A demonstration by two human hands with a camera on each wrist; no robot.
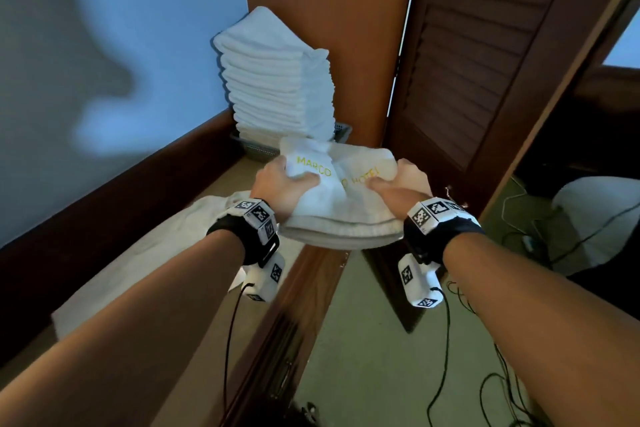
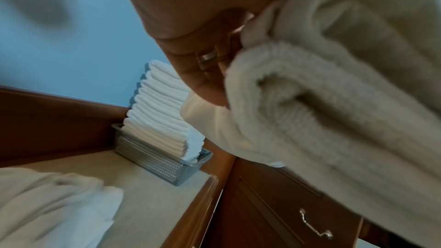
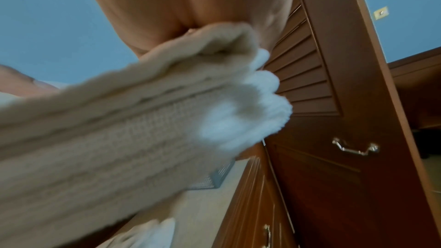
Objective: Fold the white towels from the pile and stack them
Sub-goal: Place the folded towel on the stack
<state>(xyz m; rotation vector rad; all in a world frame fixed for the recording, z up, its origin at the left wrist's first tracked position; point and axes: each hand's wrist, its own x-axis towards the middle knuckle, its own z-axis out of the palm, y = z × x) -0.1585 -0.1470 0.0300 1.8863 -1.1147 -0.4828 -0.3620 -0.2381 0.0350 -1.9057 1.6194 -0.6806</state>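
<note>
- In front of my chest, above the front edge of the counter (image 1: 221, 184), I hold a folded towel (image 1: 341, 204) level between both hands.
- My left hand (image 1: 284, 189) grips the towel's left end, thumb on top and fingers curled beneath. My right hand (image 1: 398, 185) grips the right end the same way. I judge this two-ended hold keeps the folded layers from sliding apart in the air.
- The yellow lettering faces up, so the neat side should finish on top.
- The stack of folded towels (image 1: 277, 80) stands at 12 o'clock from the held towel, in a grey mesh basket (image 1: 258, 146) set against the wall and cabinet corner, which I judge props the tall stack.
- Unfolded towels (image 1: 145, 253) lie on the counter at 8 o'clock, near my left forearm, within easy reach.
- Judgement: folding of this towel is complete; placing it on the stack remains.
</note>
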